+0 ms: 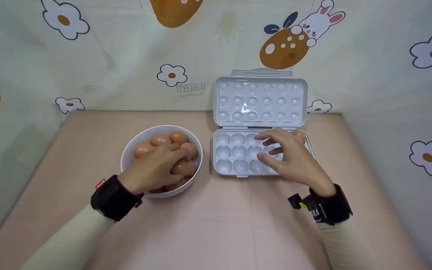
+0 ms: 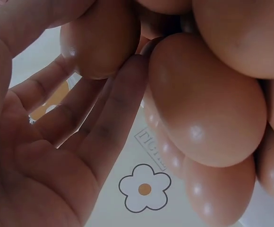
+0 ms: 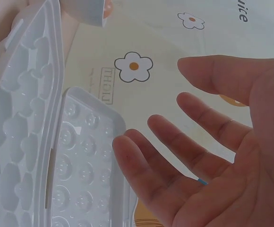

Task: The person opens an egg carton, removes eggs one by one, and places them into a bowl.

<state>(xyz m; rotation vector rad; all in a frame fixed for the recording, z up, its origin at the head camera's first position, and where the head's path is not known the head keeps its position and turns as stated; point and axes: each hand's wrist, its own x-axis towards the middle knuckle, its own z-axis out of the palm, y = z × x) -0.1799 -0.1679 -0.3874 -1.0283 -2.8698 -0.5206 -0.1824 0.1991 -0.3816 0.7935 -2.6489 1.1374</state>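
My left hand (image 1: 154, 165) reaches into a white bowl (image 1: 125, 154) heaped with brown eggs (image 1: 160, 139). Its thumb and fingers are around one egg (image 2: 99, 42), which shows between them in the left wrist view. More eggs (image 2: 208, 99) crowd beside the fingertips. Over the right part of a white plastic egg carton (image 1: 224, 153) is my right hand (image 1: 291, 155), thumb and fingers spread apart and holding nothing. Behind that hand, a brown egg (image 1: 299, 135) sits in the carton's far right corner. The left columns of cups hold no eggs; some cups are hidden under the hand.
The carton's dimpled lid (image 1: 261, 101) stands raised at the back, near the wall covering (image 1: 126, 56) printed with flowers and a rabbit. Bowl and carton stand side by side on a pinkish table (image 1: 208, 225), a narrow gap between them. Both wrists wear black straps (image 1: 332, 206).
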